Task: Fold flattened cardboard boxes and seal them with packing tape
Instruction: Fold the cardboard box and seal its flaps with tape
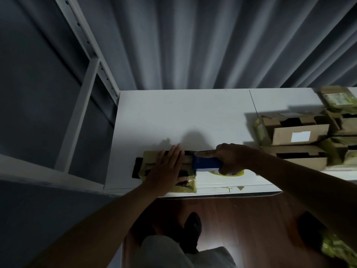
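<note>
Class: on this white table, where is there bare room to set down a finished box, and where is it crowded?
Bare: the table between the curtain behind and the two hands in front, from the left edge to the seam. Crowded: the right end, where stacked boxes pile up, and the front edge, where the left hand presses the box and the right hand grips the blue tape dispenser.

Both forearms bare, no sleeves showing, no watch or rings on left hand [166,167] or right hand [233,157]. Light grey trousers [164,250], dark shoe [192,228] below.
</note>
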